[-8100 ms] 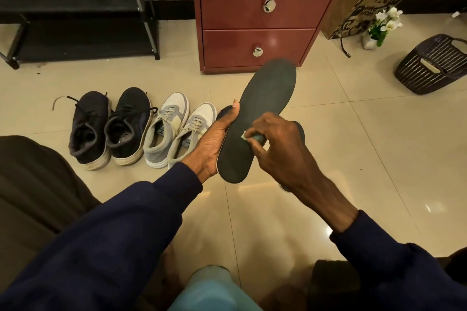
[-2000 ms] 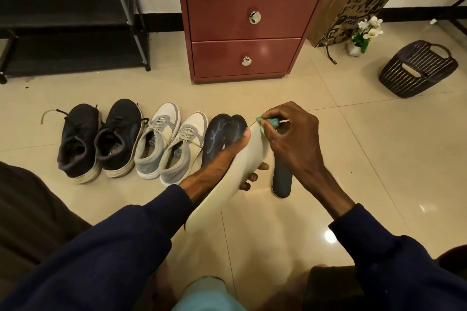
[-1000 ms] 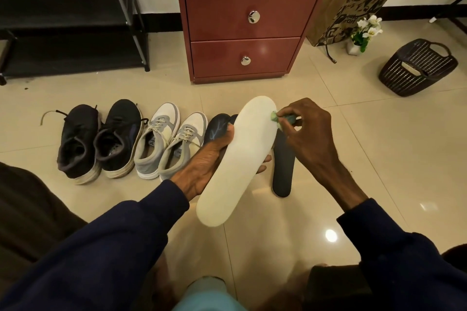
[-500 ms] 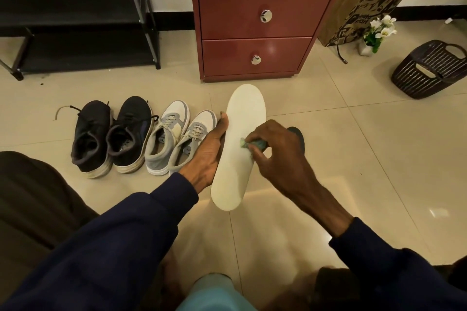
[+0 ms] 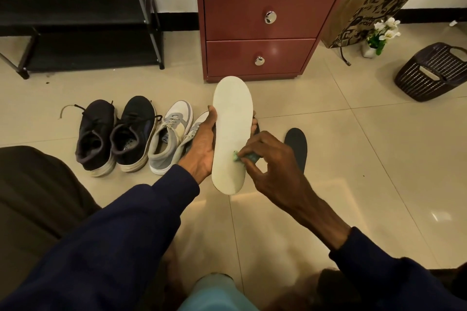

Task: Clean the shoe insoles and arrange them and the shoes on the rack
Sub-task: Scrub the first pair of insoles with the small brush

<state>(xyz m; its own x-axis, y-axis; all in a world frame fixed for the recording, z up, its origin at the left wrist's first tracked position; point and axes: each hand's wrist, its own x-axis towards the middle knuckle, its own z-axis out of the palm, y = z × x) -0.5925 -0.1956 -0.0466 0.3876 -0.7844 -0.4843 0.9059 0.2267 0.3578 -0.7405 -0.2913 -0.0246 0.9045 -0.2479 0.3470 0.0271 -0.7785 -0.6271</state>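
Note:
My left hand (image 5: 202, 145) grips a cream insole (image 5: 231, 128) by its edges, heel end toward me, above the floor. A small green wipe (image 5: 246, 157) is pinched in my right hand (image 5: 271, 163) and pressed against the insole's lower half. One dark insole (image 5: 296, 149) lies on the tiles just right of my hands. A pair of black sneakers (image 5: 113, 135) and a pair of grey-white sneakers (image 5: 170, 137) stand in a row at the left. The black shoe rack (image 5: 83, 17) is at the back left.
A red two-drawer cabinet (image 5: 265, 30) stands behind the insole. A brown paper bag (image 5: 364, 12), a small white flower pot (image 5: 380, 35) and a dark plastic basket (image 5: 434, 70) sit at the right. My dark trouser leg (image 5: 32, 199) fills the lower left.
My right hand has moved the wipe down the cream insole from near its toe to its lower half. My left hand has raised the insole more upright.

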